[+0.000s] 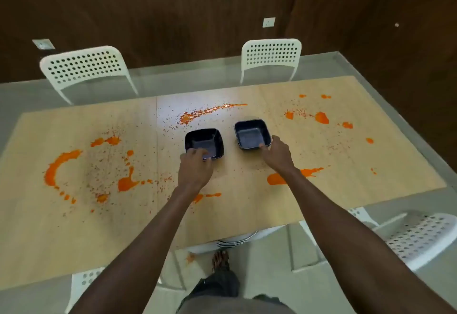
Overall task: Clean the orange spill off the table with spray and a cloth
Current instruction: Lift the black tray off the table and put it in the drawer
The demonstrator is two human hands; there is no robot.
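Orange spill covers the light wooden table [247, 205]: a curved smear at the left [55, 168], a streak in the far middle [195, 116], blobs at the far right [321, 117] and a splash [275, 179] near my right wrist. Two square black bowls stand mid-table. My left hand [195, 165] grips the near rim of the left bowl [204, 142], fingers curled inside. My right hand [277, 154] pinches the near right corner of the right bowl [251, 133]. No spray bottle or cloth is in view.
Two white perforated chairs [86, 66] [272, 54] stand at the table's far side, another [420, 237] at the near right and one [84, 279] at the near left. A dark wood wall is behind. My foot [220, 259] shows below the table edge.
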